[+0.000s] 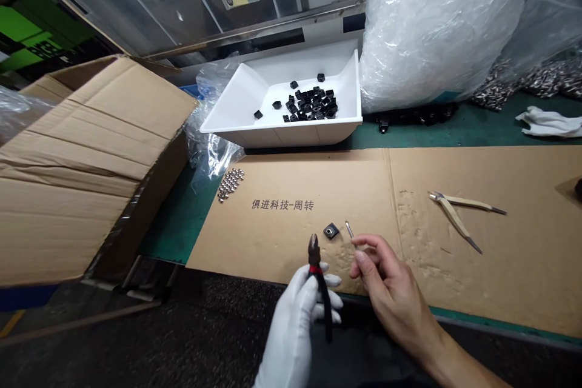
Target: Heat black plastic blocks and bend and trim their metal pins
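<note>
My left hand (295, 309), in a white glove, is closed around a pair of black-handled cutting pliers (321, 279), jaws pointing away from me. Bare, my right hand (391, 285) pinches a small silver metal pin (349, 230) between thumb and fingers. A small black square part (331, 231) with a hole in it lies on the cardboard sheet (291, 248), just beyond the pliers' jaws and left of the pin. Neither hand touches this part. The lower end of the pin is hidden by my fingers.
A white bin (282, 135) with several black parts stands at the back. Small shiny metal pieces (230, 184) lie grouped at the cardboard's left. Pale-handled pliers (454, 215) rest to the right. A cardboard box (91, 176), a plastic bag (445, 24) and a white glove (550, 122) surround the area.
</note>
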`<state>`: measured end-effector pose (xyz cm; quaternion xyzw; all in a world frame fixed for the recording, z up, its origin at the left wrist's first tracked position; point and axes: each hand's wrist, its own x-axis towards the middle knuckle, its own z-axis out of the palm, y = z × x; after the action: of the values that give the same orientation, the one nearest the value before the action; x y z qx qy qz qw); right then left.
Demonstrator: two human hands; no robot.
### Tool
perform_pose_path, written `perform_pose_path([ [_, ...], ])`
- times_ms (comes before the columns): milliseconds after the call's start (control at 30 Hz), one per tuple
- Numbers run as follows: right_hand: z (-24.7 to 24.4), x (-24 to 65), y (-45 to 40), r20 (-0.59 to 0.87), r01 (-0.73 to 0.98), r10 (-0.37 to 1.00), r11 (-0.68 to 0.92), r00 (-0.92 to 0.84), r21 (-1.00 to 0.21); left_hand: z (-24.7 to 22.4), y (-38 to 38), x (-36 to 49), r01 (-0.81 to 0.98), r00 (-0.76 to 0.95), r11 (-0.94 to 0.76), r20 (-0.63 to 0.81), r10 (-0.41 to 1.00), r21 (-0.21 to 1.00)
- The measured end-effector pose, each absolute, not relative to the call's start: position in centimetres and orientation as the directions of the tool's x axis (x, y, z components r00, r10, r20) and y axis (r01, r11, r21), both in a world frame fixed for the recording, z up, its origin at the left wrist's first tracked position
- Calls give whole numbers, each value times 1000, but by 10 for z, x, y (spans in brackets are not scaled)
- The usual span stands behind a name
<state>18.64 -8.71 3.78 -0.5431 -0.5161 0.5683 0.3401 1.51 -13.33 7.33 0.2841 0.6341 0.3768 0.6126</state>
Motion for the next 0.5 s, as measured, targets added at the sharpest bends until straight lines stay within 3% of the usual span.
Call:
perform_pose_path([
  [67, 40, 184, -100, -224, 134, 948, -198, -226, -971, 73, -136, 30, 7, -170, 492, -484, 858, 870],
  [133, 40, 184, -115, -223, 26, 943, -224, -246, -974, 71, -138, 50, 201, -267, 361, -304, 915, 911],
  [200, 38, 184, -130, -292, -62, 941, -306, -169, -950, 66, -140, 70, 378, -300, 233, -120, 946, 896],
  [267, 34, 184, -139, -401, -133, 913, -407, -71, -904, 60, -142, 88, 463, -267, 171, -47, 963, 870],
  [400, 26, 189, -141, -479, -278, 877, -468, -31, -839, 60, -144, 95, 448, -317, 220, -76, 945, 866],
  [500, 28, 195, -136, -394, -278, 903, -428, -171, -860, 70, -134, 76, 273, -351, 360, -256, 901, 892],
])
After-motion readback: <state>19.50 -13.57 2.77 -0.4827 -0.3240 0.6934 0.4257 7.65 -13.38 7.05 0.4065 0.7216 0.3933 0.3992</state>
